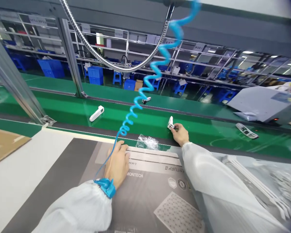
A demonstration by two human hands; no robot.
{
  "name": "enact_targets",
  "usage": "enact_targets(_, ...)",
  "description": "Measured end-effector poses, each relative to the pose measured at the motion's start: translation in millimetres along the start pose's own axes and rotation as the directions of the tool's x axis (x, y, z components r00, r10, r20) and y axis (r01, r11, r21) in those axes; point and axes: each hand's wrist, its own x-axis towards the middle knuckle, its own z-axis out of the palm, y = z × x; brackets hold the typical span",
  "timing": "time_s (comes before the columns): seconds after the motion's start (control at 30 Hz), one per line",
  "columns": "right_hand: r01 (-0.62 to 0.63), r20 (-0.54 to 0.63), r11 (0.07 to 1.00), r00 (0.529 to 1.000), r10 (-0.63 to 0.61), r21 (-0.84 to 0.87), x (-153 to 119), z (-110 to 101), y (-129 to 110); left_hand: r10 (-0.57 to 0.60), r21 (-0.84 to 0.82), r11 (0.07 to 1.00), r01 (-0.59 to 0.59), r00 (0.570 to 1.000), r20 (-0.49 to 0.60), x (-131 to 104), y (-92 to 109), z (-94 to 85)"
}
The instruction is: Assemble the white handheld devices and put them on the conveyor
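Note:
My right hand (181, 134) reaches over the green conveyor belt (126, 119), its fingers pinched on a small white plastic part (170, 122) with dark bits near the fingertips. The part's exact kind is too small to make out. My left hand (117, 161) lies palm down on the grey printed mat (140, 200), fingers stretched out and nothing in them. A blue wrist strap (106, 187) circles that wrist, tied to a coiled blue cord (149, 82). Crumpled clear plastic film (147, 142) lies between my hands at the mat's far edge.
On the belt are a white handheld device (97, 114), a smaller white piece (146, 100) and a white shell (246, 131). Long white plastic pieces (259, 187) lie at right. A grey machine (264, 100) stands behind. Cardboard (7, 144) lies left; a metal post (21, 74) rises beside it.

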Motion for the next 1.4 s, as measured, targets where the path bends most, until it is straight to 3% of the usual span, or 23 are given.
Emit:
enact_targets(0.1, 0.033, 0.083, 0.988, 0.996, -0.046, 0.151, -26.6, -2.3, -21.5, 0.006, -0.077, 0.997, -0.008, 1.0, -0.026, 1.7, 7.0, -6.6)
enact_targets(0.17, 0.012, 0.232, 0.931, 0.967, -0.103, 0.365, -54.2, -13.6, -44.3, 0.028, -0.136, 0.99, -0.035, 0.998, -0.052, 2.8, 14.2, -13.4)
enact_targets(0.27, -0.14, 0.5, 0.813, 0.842, -0.203, 0.565, -102.6, -32.9, -78.1, 0.066, -0.231, 0.969, -0.082, 0.995, -0.076, 2.9, 26.5, -24.0)
enact_targets(0.33, -0.191, 0.599, 0.81, 0.768, -0.228, 0.554, -131.8, -39.6, -92.7, 0.074, -0.324, 0.944, -0.062, 0.997, 0.027, 2.1, 33.4, -29.7)
enact_targets(0.37, -0.173, 0.607, 0.825, 0.759, -0.236, 0.538, -143.6, -40.5, -96.7, 0.069, -0.364, 0.931, -0.026, 0.992, 0.107, 1.7, 35.9, -31.9)
enact_targets(0.43, -0.015, 0.526, 0.873, 0.803, -0.279, 0.487, -160.3, -38.8, -98.7, 0.04, -0.393, 0.918, 0.06, 0.969, 0.242, 0.7, 39.3, -34.6)
enact_targets(0.5, 0.276, 0.348, 0.886, 0.844, -0.409, 0.372, -168.3, -35.2, -95.5, 0.006, -0.369, 0.924, 0.099, 0.962, 0.274, -0.1, 40.8, -35.5)
enact_targets(0.57, 0.547, 0.207, 0.819, 0.793, -0.574, 0.174, -170.4, -32.1, -90.9, -0.007, -0.342, 0.935, 0.093, 0.97, 0.244, -1.1, 41.4, -35.4)
enact_targets(0.63, 0.694, 0.168, 0.718, 0.715, -0.679, -0.052, -170.6, -30.1, -87.6, -0.004, -0.327, 0.941, 0.082, 0.973, 0.233, -2.1, 42.1, -34.8)
enact_targets(0.73, 0.757, 0.191, 0.589, 0.646, -0.739, -0.284, -173.5, -28.2, -86.6, -0.009, -0.298, 0.951, 0.085, 0.969, 0.245, -1.9, 42.2, -33.9)
enact_targets(0.8, 0.809, 0.263, 0.515, 0.582, -0.77, -0.283, -176.5, -26.3, -87.2, -0.09, -0.249, 0.956, 0.154, 0.964, 0.25, 1.0, 39.6, -33.4)
enact_targets(0.87, 0.839, 0.318, 0.504, 0.544, -0.776, -0.205, -175.9, -22.2, -87.0, -0.225, -0.178, 0.947, 0.266, 0.949, 0.218, 6.2, 33.5, -33.0)
enact_targets(0.9, 0.825, 0.325, 0.541, 0.564, -0.759, -0.167, -173.0, -18.6, -86.1, -0.288, -0.153, 0.936, 0.318, 0.938, 0.191, 9.2, 29.4, -32.9)
enact_targets(0.93, 0.784, 0.327, 0.605, 0.613, -0.719, -0.142, -168.3, -13.8, -84.6, -0.331, -0.144, 0.924, 0.354, 0.929, 0.163, 12.0, 25.0, -32.8)
enact_targets(1.0, 0.633, 0.343, 0.755, 0.756, -0.557, -0.168, -154.8, -0.9, -79.8, -0.357, -0.176, 0.91, 0.376, 0.925, 0.128, 16.2, 17.0, -32.8)
enact_targets(1.07, 0.481, 0.357, 0.834, 0.854, -0.377, -0.269, -141.2, 12.3, -73.5, -0.356, -0.233, 0.898, 0.375, 0.927, 0.12, 17.3, 12.8, -33.1)
enact_targets(1.17, 0.397, 0.304, 0.834, 0.907, -0.292, -0.384, -129.1, 18.0, -61.3, -0.371, -0.305, 0.866, 0.396, 0.918, 0.141, 15.4, 13.8, -35.0)
enact_targets(1.27, 0.424, 0.275, 0.781, 0.904, -0.329, -0.46, -125.2, -6.1, -43.1, -0.416, -0.381, 0.81, 0.446, 0.895, 0.163, 14.9, 15.5, -37.2)
enact_targets(1.33, 0.39, 0.246, 0.71, 0.921, -0.304, -0.585, -125.0, -40.0, -26.7, -0.445, -0.43, 0.766, 0.477, 0.877, 0.18, 15.5, 15.1, -38.0)
enact_targets(1.4, 0.282, 0.163, 0.634, 0.957, -0.24, -0.72, -126.3, -84.3, -7.0, -0.467, -0.467, 0.729, 0.501, 0.862, 0.197, 15.7, 15.0, -38.8)
